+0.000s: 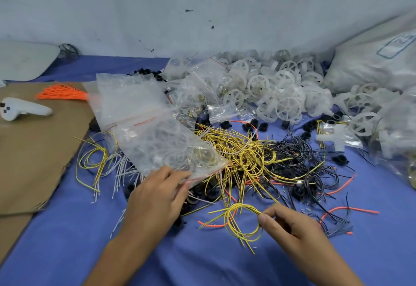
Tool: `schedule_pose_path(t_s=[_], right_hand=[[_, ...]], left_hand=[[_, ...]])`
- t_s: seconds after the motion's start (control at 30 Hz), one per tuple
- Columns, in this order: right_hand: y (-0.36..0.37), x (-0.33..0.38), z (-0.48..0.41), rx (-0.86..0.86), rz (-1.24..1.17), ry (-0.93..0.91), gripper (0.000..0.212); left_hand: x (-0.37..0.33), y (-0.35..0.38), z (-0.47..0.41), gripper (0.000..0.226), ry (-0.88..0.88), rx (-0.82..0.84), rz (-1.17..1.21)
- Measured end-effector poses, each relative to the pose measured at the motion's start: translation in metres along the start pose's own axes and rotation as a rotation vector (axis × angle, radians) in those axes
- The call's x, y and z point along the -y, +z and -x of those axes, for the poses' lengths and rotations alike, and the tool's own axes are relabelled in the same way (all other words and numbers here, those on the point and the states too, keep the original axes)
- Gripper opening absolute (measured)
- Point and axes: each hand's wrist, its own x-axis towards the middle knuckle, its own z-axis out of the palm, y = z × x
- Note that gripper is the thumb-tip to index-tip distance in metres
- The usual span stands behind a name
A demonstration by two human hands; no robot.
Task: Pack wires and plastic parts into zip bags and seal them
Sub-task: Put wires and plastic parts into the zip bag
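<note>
Beyond wires (258, 157), plastic wheels (270, 87) piled.

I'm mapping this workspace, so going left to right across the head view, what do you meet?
white controller → orange wire bundle → zip bag → yellow wire tangle → black wire tangle → white cross-shaped part

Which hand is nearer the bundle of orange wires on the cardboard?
Left. The left hand, holding a zip bag, sits toward the viewer and right of the orange wire bundle; the right hand, pinching yellow wires, is farther right.
</note>
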Motion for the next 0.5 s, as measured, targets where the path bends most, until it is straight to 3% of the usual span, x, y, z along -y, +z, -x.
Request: schedule_pose_path(t_s=[0.13, 0.2, 0.3, 0.43, 0.5], right_hand=[[0.015, 0.012, -0.015, -0.036, 0.15, -0.051, 0.033], [0.03, 0.023, -0.026, -0.042, 0.099, -0.045, 0.028], [0.054, 0.04, -0.042, 0.004, -0.228, 0.042, 0.02], [0.081, 0.055, -0.055, 0.1, -0.834, 0.167, 0.017], [0.092, 0.062, -0.06, 0.173, -1.096, 0.17, 0.022]], left_hand=[[-0.002, -0.005, 0.004, 0.027, 0.022, 0.036, 0.078], [-0.005, -0.009, 0.01, 0.033, 0.073, 0.096, 0.089], [-0.009, -0.015, 0.018, 0.034, 0.108, 0.127, 0.095], [-0.011, -0.022, 0.022, 0.037, 0.163, 0.144, 0.108], [-0.011, -0.027, 0.022, 0.039, 0.176, 0.144, 0.13]])
